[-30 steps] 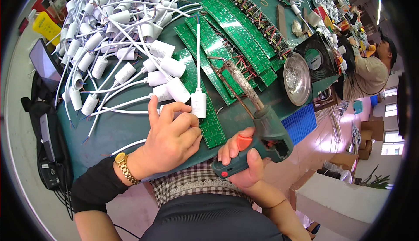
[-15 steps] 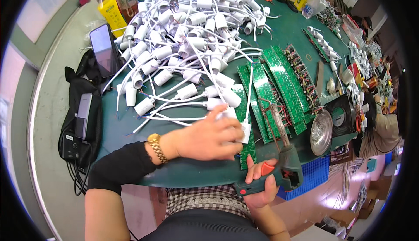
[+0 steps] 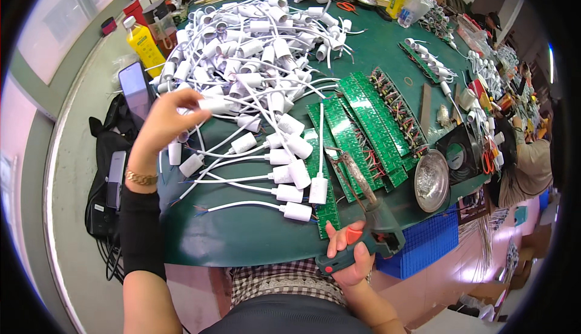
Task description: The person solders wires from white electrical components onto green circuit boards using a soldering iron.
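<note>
Socket (image 3: 214, 105), white and slightly blurred, is apparently pinched between the thumb and fingers of the left hand (image 3: 172, 116), at the near left side of the pile (image 3: 254, 48). Half a second ago the front socket (image 3: 298, 212) is hidden behind that hand; now it is left in plain view, its cable (image 3: 248, 204) stretched leftward on the table (image 3: 242, 240) — so the handling, it is judged, is shifted from the sockets laid out near the edge to those further left. The iron (image 3: 380, 214) is kept in the right hand (image 3: 353, 273), its handle wrapped by the fingers; whether the trigger (image 3: 353, 235) is pressed cannot be told. Its tip (image 3: 331, 150) is held over the boards (image 3: 363, 105), contact being unclear — sockets, then, seem to be left to the left hand alone
</note>
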`<state>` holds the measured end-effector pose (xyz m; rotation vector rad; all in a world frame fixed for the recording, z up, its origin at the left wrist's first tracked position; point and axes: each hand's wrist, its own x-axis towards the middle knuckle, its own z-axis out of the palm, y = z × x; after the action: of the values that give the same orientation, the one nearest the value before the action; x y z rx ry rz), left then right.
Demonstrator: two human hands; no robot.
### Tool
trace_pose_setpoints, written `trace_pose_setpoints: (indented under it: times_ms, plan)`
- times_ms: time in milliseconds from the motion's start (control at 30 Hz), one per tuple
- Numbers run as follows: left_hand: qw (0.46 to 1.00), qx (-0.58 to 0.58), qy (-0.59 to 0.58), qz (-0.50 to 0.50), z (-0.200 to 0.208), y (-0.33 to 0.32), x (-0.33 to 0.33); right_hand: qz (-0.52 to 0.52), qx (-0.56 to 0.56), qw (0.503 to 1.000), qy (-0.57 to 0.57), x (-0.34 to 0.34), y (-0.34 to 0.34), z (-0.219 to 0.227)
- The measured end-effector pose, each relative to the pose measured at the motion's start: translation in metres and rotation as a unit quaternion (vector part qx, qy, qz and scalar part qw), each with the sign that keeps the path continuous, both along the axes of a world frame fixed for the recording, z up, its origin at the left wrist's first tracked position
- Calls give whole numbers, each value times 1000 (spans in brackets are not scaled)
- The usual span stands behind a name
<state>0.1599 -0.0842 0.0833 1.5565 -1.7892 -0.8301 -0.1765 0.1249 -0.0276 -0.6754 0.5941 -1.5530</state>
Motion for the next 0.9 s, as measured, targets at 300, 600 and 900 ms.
trace_pose_setpoints:
  times_ms: [300, 600, 900]
  plan:
    - [760, -314, 565, 69, -1, -1, -1, -14, -18, 1000, 15, 3, 0, -7]
    - [738, -350, 575, -43, 80, 104, -18, 1, 7, 999, 49, 8, 5, -1]
    - [938, -89, 55, -330, -14, 126, -135, -11, -6, 999, 48, 9, 4, -5]
